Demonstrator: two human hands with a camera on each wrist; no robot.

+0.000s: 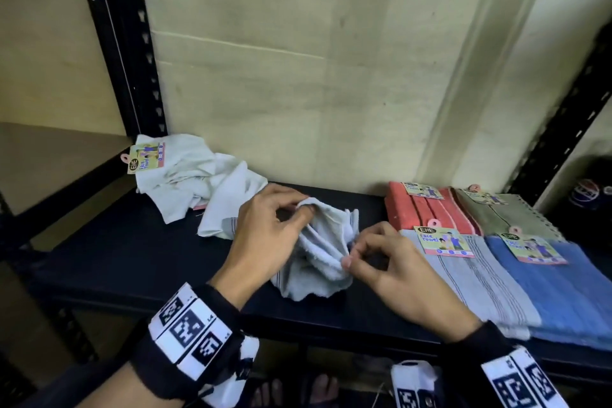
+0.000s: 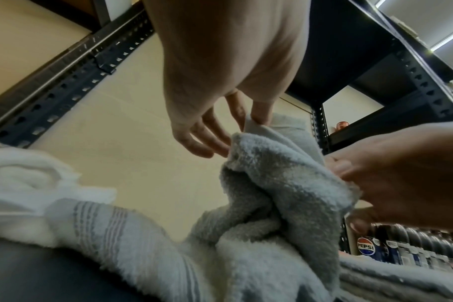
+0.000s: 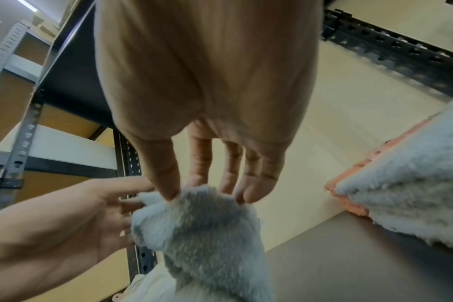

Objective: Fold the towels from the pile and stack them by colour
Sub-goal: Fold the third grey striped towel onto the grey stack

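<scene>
Towel (image 1: pixel 326 252), tags (image 1: pixel 443 241) read "Face Towel".

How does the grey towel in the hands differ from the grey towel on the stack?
The held towel is crumpled and raised, both hands pinching its edge; the stacked towel lies folded flat. The stacked towel shows a card label; none shows on the held towel. Both are pale grey with stripes.

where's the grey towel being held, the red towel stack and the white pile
grey towel (image 1: pixel 318 262), head view, on its bunched middle between the hands
red towel stack (image 1: pixel 427 212), head view, on its top face
white pile (image 1: pixel 195 175), head view, on the crumpled middle
</scene>
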